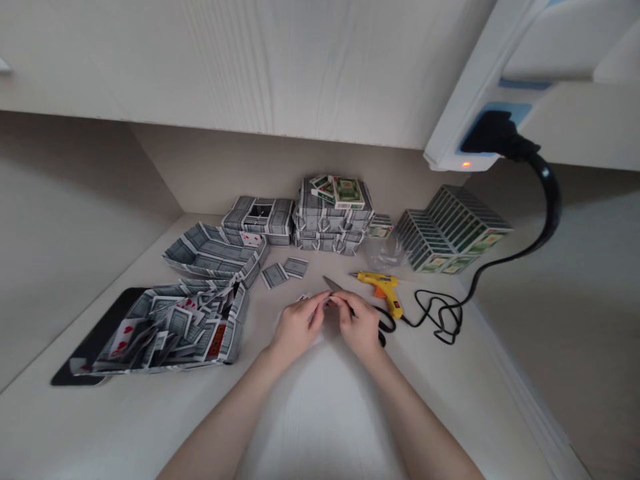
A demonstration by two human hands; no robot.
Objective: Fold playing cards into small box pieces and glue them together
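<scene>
My left hand and my right hand meet above the tabletop, fingertips pinched together. Between them is a small playing card, seen nearly edge-on and mostly covered by the fingers. Scissors lie beneath my right hand, the blade pointing out beyond the fingers and the black handles showing to the right. A yellow glue gun rests just past that hand. Beyond my left hand, two patterned playing cards lie face down.
An open box built of cards holds many loose cards on a black mat. Behind it stand another card-built tray, card-covered blocks and stacked card packs. A black cord runs from the power strip.
</scene>
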